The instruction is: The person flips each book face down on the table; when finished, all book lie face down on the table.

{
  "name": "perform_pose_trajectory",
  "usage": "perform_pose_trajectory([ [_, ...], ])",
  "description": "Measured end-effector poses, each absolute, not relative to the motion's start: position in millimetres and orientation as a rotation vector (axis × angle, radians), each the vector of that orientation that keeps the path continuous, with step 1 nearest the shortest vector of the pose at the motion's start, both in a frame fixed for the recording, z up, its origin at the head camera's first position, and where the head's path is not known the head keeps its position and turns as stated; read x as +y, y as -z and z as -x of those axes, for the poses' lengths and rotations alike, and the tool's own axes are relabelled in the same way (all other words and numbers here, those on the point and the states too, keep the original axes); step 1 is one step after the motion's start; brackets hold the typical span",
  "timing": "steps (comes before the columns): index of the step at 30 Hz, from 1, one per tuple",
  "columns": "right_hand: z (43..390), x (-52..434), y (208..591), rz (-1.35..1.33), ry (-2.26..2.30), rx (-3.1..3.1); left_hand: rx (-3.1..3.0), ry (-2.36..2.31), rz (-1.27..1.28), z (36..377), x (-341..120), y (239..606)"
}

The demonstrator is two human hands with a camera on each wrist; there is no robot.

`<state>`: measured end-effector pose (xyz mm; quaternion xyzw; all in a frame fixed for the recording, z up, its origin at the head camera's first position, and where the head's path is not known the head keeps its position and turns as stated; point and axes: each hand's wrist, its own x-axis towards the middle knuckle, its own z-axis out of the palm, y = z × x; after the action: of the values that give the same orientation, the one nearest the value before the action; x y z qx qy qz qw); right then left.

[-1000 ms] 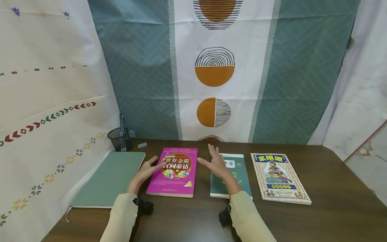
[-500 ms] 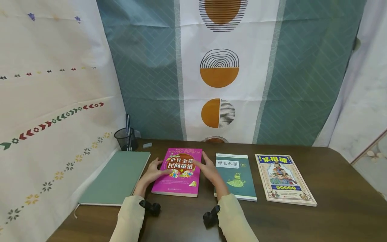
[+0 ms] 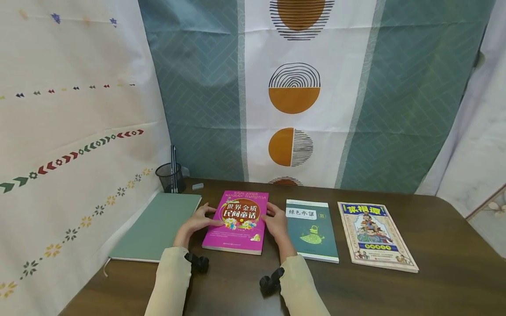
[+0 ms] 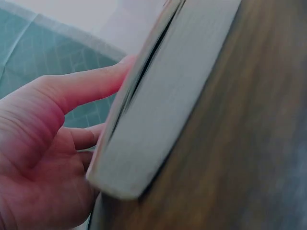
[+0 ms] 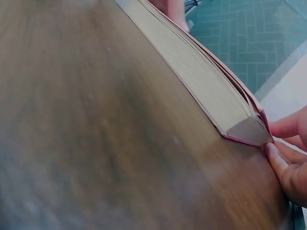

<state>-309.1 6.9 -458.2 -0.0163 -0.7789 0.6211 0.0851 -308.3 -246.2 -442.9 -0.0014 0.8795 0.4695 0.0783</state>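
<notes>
A pink book [image 3: 237, 219] with a flowered cover lies on the brown table [image 3: 395, 289], between both hands. My left hand [image 3: 199, 220] grips its left edge, thumb on the cover. My right hand [image 3: 275, 220] grips its right edge with curled fingers. In the left wrist view, the left hand [image 4: 43, 158] has a finger laid over the cover beside the book's page edge [image 4: 168, 105]. The right wrist view shows the book's page block [image 5: 206, 81], with the right fingertips [image 5: 285, 158] pinching its near right corner.
A green notebook [image 3: 158, 226] lies left of the pink book. A teal book [image 3: 312, 230] and a yellow illustrated book [image 3: 375, 237] lie to its right. A black mesh pen holder [image 3: 171, 177] and a small eraser [image 3: 197, 186] stand at the back left, under hanging cloths.
My right hand has moved left from above the teal book to the pink book's right edge and closed on it. The left hand has stayed at the left edge.
</notes>
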Motion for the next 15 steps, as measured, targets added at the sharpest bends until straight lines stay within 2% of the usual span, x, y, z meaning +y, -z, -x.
perform_pose_trajectory([
  [6, 309.3, 10.1, 456.1, 0.053, -1.927, -2.346, 2.579, -1.395, -0.047, 308.8, -252.3, 439.4],
  [15, 307.7, 3.8, 454.2, 0.211, -2.106, -2.264, 2.418, -1.617, -0.052, 311.8, -246.9, 443.7],
])
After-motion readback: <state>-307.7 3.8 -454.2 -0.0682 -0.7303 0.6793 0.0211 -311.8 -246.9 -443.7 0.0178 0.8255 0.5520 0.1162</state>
